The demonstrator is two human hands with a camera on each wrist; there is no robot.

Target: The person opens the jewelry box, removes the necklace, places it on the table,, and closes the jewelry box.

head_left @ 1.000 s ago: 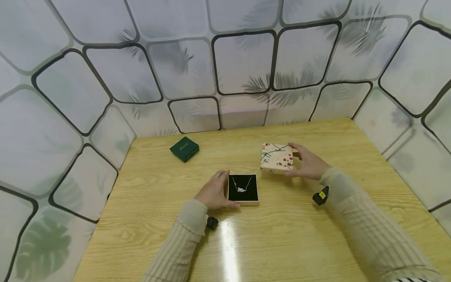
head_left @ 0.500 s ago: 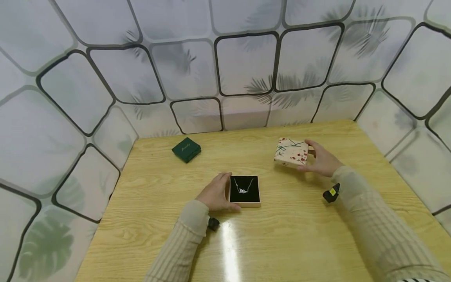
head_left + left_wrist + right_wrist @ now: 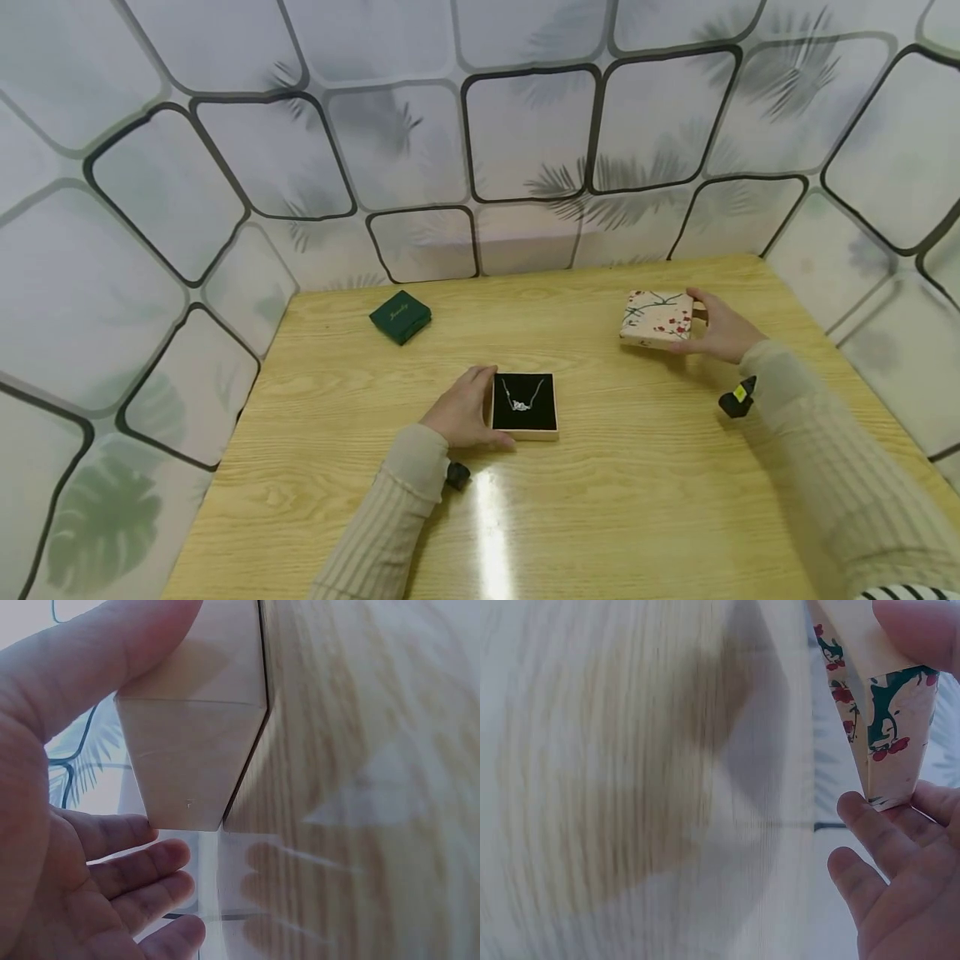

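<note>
On the wooden table (image 3: 630, 517) your two hands work well apart: your right hand (image 3: 718, 329) grasps the floral lid (image 3: 652, 317) by its right side, thumb nearest you and fingers beyond, seemingly just above the surface, a hold that likely lets the lid travel level, printed face up. Your left hand (image 3: 467, 414) grips the open box (image 3: 535, 435) across its left side between thumb and forefinger, probably to steady it, while the green pouch (image 3: 401, 315) lies farther back, perhaps for elbow room, and the necklace (image 3: 519, 406) sits on the box's black insert (image 3: 543, 419), likely spread for display.
</note>
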